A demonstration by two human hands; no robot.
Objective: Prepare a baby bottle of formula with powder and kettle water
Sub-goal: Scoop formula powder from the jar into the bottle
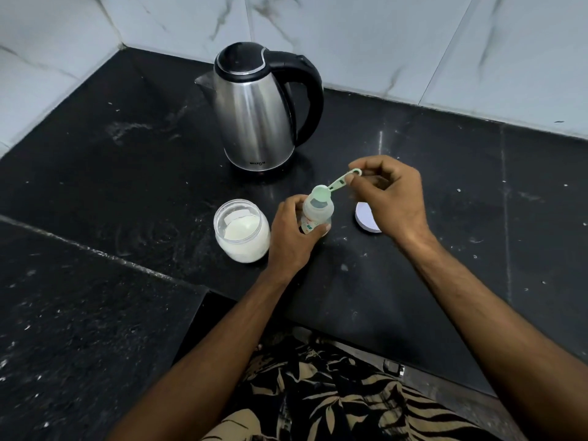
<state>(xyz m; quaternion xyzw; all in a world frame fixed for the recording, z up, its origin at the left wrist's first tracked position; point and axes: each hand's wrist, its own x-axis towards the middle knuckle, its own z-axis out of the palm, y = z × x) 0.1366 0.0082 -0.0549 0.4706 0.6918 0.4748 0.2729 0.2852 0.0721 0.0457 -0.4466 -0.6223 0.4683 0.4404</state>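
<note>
A small clear baby bottle (317, 211) stands open on the black counter (127, 186), and my left hand (291, 237) grips its lower body. My right hand (389, 195) pinches the handle of a pale green scoop (331, 187), whose bowl is turned over the bottle's mouth. An open clear jar of white powder (241, 230) sits just left of the bottle. The steel kettle (257, 113) with a black lid and handle stands behind them, spout to the left.
A round white lid (366, 218) lies on the counter, partly hidden under my right hand. Marble-tiled walls (413, 43) close the corner behind the kettle. The counter edge runs diagonally near my body, with a lower dark surface (79, 329) at left.
</note>
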